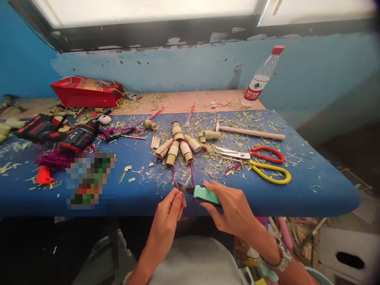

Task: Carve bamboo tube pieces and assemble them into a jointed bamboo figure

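Note:
My right hand is closed round the mint-green handle of a utility knife. Its blade points left, close to the fingertips of my left hand. Those fingers are pinched together at the table's front edge; a tiny pale bit shows between them, too small to name. Just beyond lies a jointed figure made of bamboo tubes, strung on purple cord. One purple cord trails from a leg down to my left fingertips, and whether they grip it is unclear. Another cord passes behind the knife to the table edge.
Scissors and a hammer lie right of the figure. A water bottle stands near the wall. Power drills, purple cord bundles and a red box are left. Shavings litter the blue tabletop.

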{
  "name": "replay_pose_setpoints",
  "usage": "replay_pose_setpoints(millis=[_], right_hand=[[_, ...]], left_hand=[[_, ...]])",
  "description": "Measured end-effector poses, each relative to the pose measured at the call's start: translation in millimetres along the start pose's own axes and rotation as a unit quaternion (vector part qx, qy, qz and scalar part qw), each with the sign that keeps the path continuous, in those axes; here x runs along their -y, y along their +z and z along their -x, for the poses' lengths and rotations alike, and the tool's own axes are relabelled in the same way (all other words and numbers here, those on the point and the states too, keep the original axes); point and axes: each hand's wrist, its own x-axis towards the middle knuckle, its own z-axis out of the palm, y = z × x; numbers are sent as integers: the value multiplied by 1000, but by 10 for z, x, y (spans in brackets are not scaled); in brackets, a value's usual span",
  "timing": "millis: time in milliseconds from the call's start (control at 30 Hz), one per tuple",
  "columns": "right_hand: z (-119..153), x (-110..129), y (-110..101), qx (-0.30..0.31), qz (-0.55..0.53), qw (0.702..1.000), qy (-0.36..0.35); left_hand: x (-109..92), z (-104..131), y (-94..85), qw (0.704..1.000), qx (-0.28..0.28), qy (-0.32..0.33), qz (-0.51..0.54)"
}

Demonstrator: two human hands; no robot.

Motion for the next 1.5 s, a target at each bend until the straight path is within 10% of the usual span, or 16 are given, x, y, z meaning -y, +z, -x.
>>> replay_pose_setpoints(millis=[200,367,600,1500], right_hand=[[-83,-124,-141,-1,49,999,1],[-88,-391,-425,-123,180,964,153],[46,-19,-142,16,-30,999,12],[32,38,-96,52,-51,997,32]], left_hand=[[47,93,-47,999,3,-27,24],[46,121,-95,995,-22,-56,74],[-39,23,-109,991,89,-45,86],[-76,151,-122,996,84,18,-30]])
